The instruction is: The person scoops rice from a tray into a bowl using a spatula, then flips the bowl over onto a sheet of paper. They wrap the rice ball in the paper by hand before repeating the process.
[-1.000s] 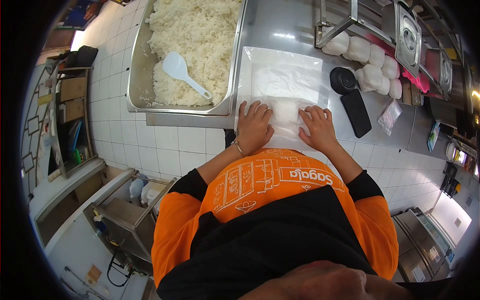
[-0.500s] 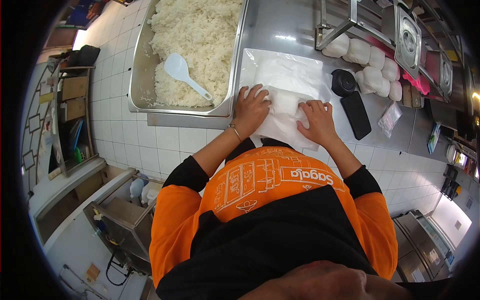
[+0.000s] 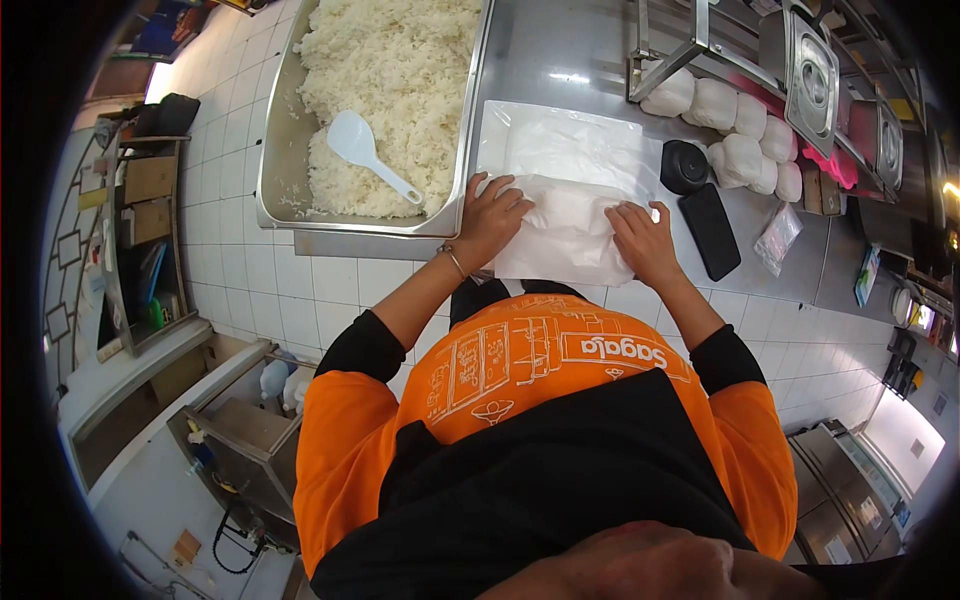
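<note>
A sheet of thin white wrapping paper (image 3: 565, 258) lies at the table's front edge, drawn over a low, pale bundle (image 3: 570, 215) whose contents are covered. My left hand (image 3: 492, 218) grips the paper at the bundle's left side, fingers curved over it. On the opposite side my right hand (image 3: 642, 240) holds the paper with its fingertips on top; both thumbs are partly hidden. Just behind the bundle is a stack of white paper sheets (image 3: 570, 140) on clear plastic. Left of my left hand stands a deep metal tray (image 3: 466, 150) of cooked rice (image 3: 395, 60).
A pale blue rice paddle (image 3: 352, 138) rests on the rice. To the right are a black round object (image 3: 685, 166), a black phone (image 3: 709, 232) and a small plastic packet (image 3: 778, 240). Several white wrapped bundles (image 3: 740, 158) sit by a metal rack (image 3: 690, 50).
The paper's front flap has dropped and spread flatter toward me. My left hand has shifted slightly left and down, my right hand slightly down, both staying at the bundle's sides.
</note>
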Motion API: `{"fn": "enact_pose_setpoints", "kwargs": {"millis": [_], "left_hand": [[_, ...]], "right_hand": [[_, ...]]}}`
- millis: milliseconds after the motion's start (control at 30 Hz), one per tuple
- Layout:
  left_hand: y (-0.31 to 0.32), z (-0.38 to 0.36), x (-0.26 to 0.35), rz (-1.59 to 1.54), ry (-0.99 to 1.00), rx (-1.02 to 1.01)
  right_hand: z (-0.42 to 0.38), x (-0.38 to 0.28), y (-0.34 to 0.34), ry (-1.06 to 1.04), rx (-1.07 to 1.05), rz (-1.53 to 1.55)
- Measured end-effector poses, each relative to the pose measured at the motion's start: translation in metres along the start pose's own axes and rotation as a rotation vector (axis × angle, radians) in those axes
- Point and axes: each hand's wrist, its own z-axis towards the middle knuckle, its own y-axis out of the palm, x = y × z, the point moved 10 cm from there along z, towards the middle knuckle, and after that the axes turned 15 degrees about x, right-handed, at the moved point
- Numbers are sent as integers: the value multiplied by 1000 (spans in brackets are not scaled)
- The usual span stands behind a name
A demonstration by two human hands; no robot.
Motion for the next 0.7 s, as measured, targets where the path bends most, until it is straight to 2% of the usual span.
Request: {"fn": "enact_pose_setpoints", "kwargs": {"millis": [133, 233, 367, 433, 500, 567, 633, 700], "left_hand": [[2, -1, -3, 62, 40, 32], [-3, 0, -7, 64, 58, 95], [-11, 3, -1, -40, 36, 131], [-11, 8, 0, -84, 1, 127], [-4, 13, -1, -57, -26, 41], [0, 14, -1, -30, -18, 41], [5, 16, -2, -3, -8, 44], [9, 16, -3, -16, -2, 59]], "right_hand": [[-1, 0, -7, -84, 77, 26], [-1, 4, -7, -100, 44, 56], [7, 12, -10, -11, 28, 170], [10, 18, -2, 85, -61, 202], [15, 16, -1, 61, -80, 169], [24, 12, 0, 38, -100, 139], [27, 27, 13, 198, -284, 49], [37, 27, 16, 186, -319, 34]]}}
